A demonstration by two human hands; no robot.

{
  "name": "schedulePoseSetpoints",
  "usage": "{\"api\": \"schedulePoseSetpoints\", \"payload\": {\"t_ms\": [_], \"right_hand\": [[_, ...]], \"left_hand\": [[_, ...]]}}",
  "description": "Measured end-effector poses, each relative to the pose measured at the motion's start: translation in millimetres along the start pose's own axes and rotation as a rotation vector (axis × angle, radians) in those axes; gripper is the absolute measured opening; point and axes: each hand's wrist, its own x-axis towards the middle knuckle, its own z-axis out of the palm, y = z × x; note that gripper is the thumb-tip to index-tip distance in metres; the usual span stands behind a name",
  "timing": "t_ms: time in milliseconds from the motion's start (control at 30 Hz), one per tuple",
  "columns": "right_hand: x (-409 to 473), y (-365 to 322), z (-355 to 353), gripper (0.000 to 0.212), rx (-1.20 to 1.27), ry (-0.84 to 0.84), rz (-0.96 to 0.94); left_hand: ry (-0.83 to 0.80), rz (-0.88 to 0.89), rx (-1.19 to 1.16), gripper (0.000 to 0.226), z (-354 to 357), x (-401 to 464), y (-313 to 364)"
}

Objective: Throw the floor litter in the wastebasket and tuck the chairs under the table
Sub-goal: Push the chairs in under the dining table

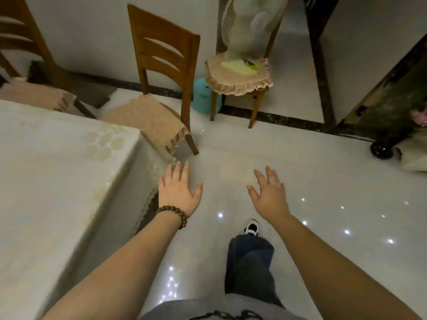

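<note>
Two bare forearms reach forward over a glossy white floor (288,158). Left hand (179,192), with a beaded bracelet (172,212) at the wrist, has its fingers straight and slightly spread, holding nothing, just beside the draped corner of the table (57,169). Right hand (269,195) is likewise flat, fingers extended and empty. One shoe (251,227) and a trouser leg show below, between the arms. Beyond the table corner, a wooden chair (161,65) with a cushioned seat stands partly drawn out, its seat near the tablecloth edge. A second chair (239,75) stands farther back by the wall, bearing a covered fan (251,24). A teal wastebasket (202,95) sits between these two chairs. Another chair (25,42) appears at far left.
</note>
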Motion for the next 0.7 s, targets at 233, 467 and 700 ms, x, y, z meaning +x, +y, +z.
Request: {"api": "schedulePoseSetpoints", "payload": {"t_ms": [233, 467, 700], "right_hand": [[215, 45, -96, 0.054, -0.083, -0.050, -0.120], [378, 34, -145, 0.055, -0.090, -0.090, -0.271], [538, -3, -142, 0.056, -0.119, -0.081, -0.445]], "left_hand": [[0.050, -0.168, -0.043, 0.070, -28, 189, 102], [0.065, -0.305, -0.074, 0.070, -50, 318, 145], [0.127, -0.457, -0.144, 0.069, -48, 449, 136]]}}
